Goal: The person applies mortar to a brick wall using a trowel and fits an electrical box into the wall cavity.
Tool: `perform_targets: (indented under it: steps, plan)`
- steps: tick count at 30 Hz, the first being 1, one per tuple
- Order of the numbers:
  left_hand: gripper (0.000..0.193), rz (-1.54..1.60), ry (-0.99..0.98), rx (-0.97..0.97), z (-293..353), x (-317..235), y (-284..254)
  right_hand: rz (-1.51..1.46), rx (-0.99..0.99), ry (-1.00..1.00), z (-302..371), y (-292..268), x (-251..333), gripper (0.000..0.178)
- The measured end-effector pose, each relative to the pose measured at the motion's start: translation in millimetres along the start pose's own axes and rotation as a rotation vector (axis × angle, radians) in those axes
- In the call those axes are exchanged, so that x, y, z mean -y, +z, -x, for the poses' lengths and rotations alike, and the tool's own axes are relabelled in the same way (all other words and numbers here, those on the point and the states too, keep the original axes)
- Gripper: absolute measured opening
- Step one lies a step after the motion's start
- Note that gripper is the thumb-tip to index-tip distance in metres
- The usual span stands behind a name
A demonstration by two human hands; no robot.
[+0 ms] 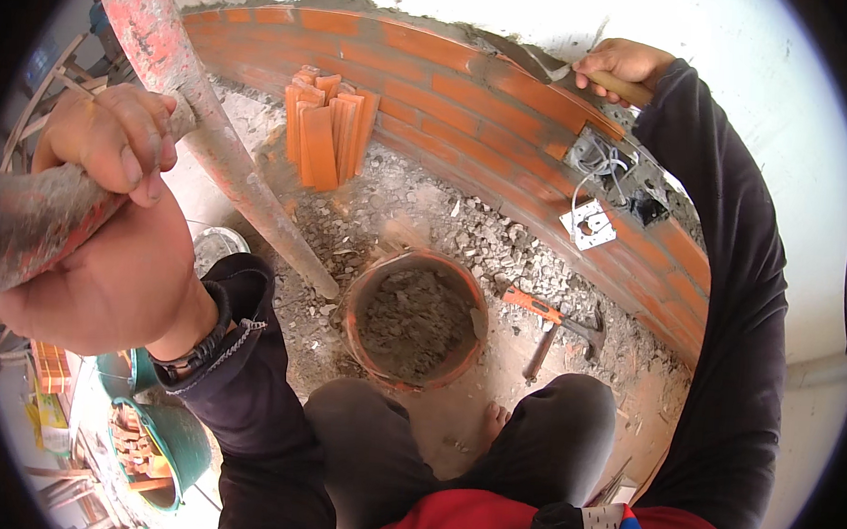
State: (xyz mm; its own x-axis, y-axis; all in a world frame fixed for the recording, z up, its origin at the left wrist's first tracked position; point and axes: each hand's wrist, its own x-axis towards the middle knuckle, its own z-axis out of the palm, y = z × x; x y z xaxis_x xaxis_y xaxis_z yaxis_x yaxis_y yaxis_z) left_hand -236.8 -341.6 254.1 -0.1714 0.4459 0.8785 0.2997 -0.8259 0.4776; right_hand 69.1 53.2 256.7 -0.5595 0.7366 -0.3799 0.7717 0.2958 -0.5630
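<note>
My left hand [126, 261] is wrapped round a paint-flecked red and grey metal pipe [43, 215] at the left, close to the camera. Up at the right, my right hand [631, 67] grips the wooden handle of a trowel [620, 88]. Its dull blade, smeared with mortar, lies along the top edge of the orange brick facing [440, 93] on the wall. Grey mortar runs along that edge and in the joints. Between my knees and the wall stands a round bucket [353, 323] holding grey mortar [411, 323].
A slanting pipe [229, 166] crosses at left. Orange brick strips [320, 147] stand against the wall. A hammer [535, 302] and a dark metal tool [541, 353] lie beside rubble [467, 230]. Wires and a white plate [588, 224] hang from a wall box. A green bucket [179, 443] holds brick pieces.
</note>
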Motion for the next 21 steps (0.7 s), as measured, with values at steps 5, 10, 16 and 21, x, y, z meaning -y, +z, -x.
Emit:
perform_targets:
  steps: [5, 10, 16, 21]
  plan:
    - [0.056, 0.035, 0.008, 0.049, -1, -4, -6, 0.009, 0.066, -0.027, 3, -20, -12, 0.034]
    - [0.06, -0.019, 0.231, 0.201, -15, 6, -3, -0.093, 0.103, 0.023, 31, -33, -44, 0.033]
    - [0.06, -0.016, 0.04, 0.067, -2, -1, -1, -0.189, 0.074, 0.031, 75, -42, -92, 0.033]
    - [0.06, -0.017, 0.05, 0.075, -2, 0, -9, -0.288, 0.033, 0.122, 119, -50, -124, 0.033]
